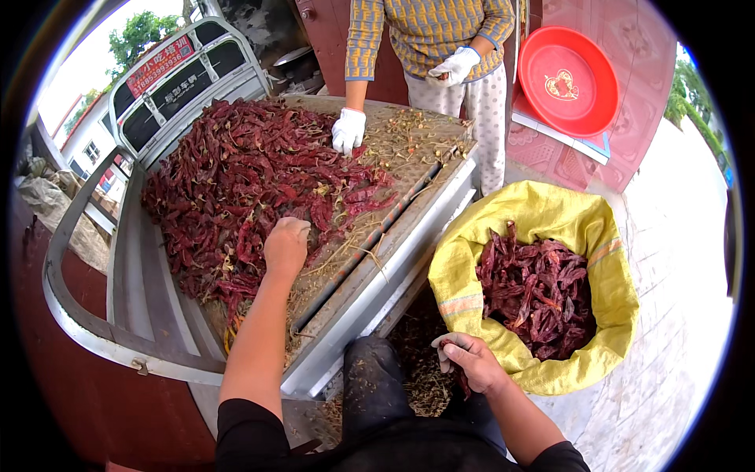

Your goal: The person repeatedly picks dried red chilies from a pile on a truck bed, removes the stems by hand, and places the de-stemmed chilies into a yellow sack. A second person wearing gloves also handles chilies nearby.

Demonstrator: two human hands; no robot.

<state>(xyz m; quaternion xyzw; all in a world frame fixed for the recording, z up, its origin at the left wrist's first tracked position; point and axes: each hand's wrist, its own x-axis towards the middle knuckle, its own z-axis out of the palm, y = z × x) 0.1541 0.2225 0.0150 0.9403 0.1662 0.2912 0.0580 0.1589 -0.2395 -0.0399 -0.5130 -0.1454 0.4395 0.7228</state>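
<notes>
A heap of dried red chili peppers [259,153] covers much of the cargo bed of a small truck. My left hand [287,246] is at the near edge of the heap, back of the hand up. Its fingertips are hidden, so I cannot tell whether a pepper is in them. Low on the right, my right hand [472,361] grips dried chili peppers [462,382] beside a yellow woven sack [531,203]. The sack stands with its rim rolled outward, and dried chili peppers [537,289] fill its mouth.
Across the bed, a person [439,35] in white gloves reaches into the heap with one hand. Stem scraps [407,127] litter the bed by its metal side edge [389,283]. A red plastic basin [569,82] leans at the upper right. The truck's side rail [59,289] curves along the left.
</notes>
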